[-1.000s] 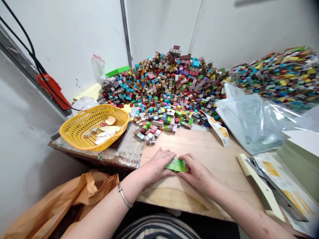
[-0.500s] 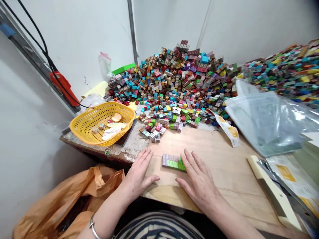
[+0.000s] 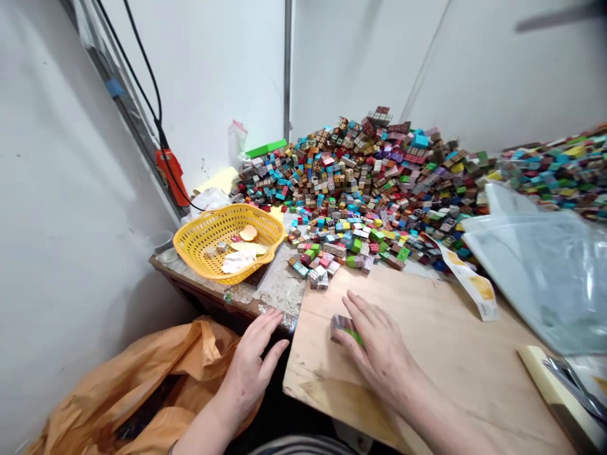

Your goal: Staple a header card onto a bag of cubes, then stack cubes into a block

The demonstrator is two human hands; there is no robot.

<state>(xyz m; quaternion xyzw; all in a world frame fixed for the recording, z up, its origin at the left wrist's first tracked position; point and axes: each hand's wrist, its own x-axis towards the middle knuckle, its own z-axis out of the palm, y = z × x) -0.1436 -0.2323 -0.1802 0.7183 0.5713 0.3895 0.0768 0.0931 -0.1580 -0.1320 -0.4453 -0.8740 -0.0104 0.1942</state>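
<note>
A small block of tiles [image 3: 337,323], grey-purple and green, lies on the wooden board [image 3: 455,322]. My right hand [image 3: 379,341] rests over its right part, thumb at its front side and fingers stretched beyond it, hiding much of the block. To the left, past the board's left edge, is my left hand [image 3: 258,354]; its fingers are extended, thumb apart, and nothing is in it. A large heap of small patterned blocks [image 3: 360,183] rises behind the board.
A yellow basket [image 3: 199,253] with scraps stands at the left. Clear plastic bags [image 3: 545,272], a printed strip [image 3: 474,284] and a cream-handled tool [image 3: 545,379] are at the right. An orange bag [image 3: 142,373] sits below the table's left edge.
The camera view has swung left. My left hand has moved off the board, away from the block. My right hand now covers more of the block, which shows a shorter visible part.
</note>
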